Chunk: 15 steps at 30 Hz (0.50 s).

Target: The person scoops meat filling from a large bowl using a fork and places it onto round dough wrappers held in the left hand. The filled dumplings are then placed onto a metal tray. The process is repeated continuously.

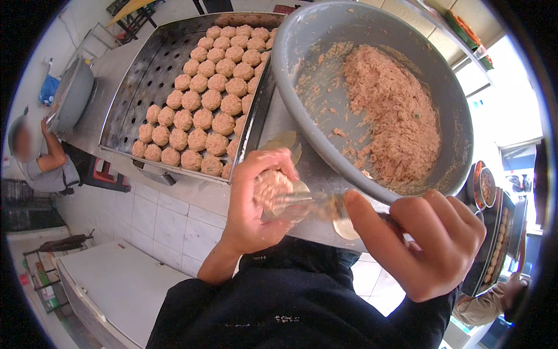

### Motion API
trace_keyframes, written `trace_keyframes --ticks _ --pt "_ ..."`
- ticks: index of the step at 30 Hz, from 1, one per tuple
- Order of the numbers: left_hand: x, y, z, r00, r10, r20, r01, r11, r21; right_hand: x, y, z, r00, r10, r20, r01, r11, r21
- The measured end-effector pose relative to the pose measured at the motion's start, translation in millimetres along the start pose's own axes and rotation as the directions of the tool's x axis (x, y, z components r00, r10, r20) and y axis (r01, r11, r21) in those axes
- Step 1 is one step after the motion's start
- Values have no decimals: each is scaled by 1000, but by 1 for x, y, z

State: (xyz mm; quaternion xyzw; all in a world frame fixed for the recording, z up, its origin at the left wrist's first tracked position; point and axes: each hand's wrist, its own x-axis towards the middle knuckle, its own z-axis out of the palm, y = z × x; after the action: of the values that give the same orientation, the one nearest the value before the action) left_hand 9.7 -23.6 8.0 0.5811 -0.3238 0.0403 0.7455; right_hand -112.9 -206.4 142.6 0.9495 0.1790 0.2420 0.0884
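Right hand (427, 238) grips a narrow metal tool (299, 199) (blurred along its length), fingers curled tight; its blade meets the meat filling (269, 189), which sits cupped between the thumb and fingers of the left hand (241, 209); beyond, a grey basin (305, 125) holds minced meat (401, 116); beside it, a perforated tray (136, 87) bears rows of meat-topped rounds (202, 119); far left, another person (55, 171) stands by a second basin (81, 96).
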Motion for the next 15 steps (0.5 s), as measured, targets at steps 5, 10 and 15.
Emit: trace_keyframes --ticks 5,10,15 --pt "0 -1 -20 935 184 304 -195 981 6 -3 -1 5 989 -105 108 92 988 125" --pt "-2 1 -10 994 72 85 -70 997 -22 -1 6 10 995 -30 -94 36 997 67" --pt "-3 6 -10 977 52 205 -61 998 34 -1 3 14 997 -65 -29 68 989 134"
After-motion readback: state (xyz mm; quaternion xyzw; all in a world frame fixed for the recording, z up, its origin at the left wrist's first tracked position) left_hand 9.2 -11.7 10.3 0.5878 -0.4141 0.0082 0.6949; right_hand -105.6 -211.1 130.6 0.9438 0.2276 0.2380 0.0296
